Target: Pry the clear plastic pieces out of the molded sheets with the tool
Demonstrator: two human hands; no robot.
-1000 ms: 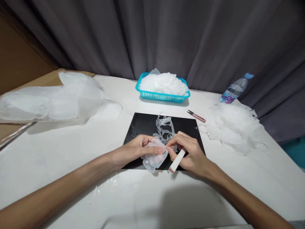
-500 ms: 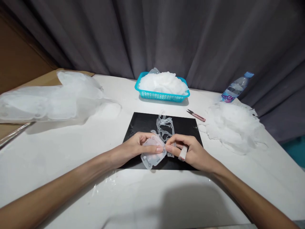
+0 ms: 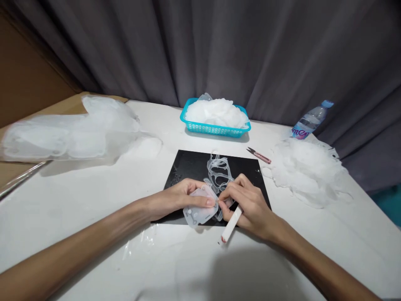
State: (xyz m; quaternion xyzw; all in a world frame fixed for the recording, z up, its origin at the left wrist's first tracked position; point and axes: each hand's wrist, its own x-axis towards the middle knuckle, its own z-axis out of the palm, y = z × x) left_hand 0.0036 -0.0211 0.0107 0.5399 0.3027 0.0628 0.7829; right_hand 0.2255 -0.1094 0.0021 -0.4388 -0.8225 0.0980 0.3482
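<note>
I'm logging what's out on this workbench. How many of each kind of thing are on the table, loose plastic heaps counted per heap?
Black mat: 1
Turquoise basket: 1
Water bottle: 1
Thread snips: 1
White pen-like tool, in the right hand: 1
Translucent plastic piece, in the left hand: 1
Trimmed strips on the mat: 1 heap
Loose plastic heaps: 2
Total: 9

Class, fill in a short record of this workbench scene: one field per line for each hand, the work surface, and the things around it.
left hand: pinches a translucent plastic piece
right hand: fingertips on the same piece; holds a white pen-like tool
surface: black mat on a white table
on the mat: curled clear offcuts
far edge: teal basket heaped with white pieces
right: pink snips, loose white pile, water bottle
left: clear bags
</note>
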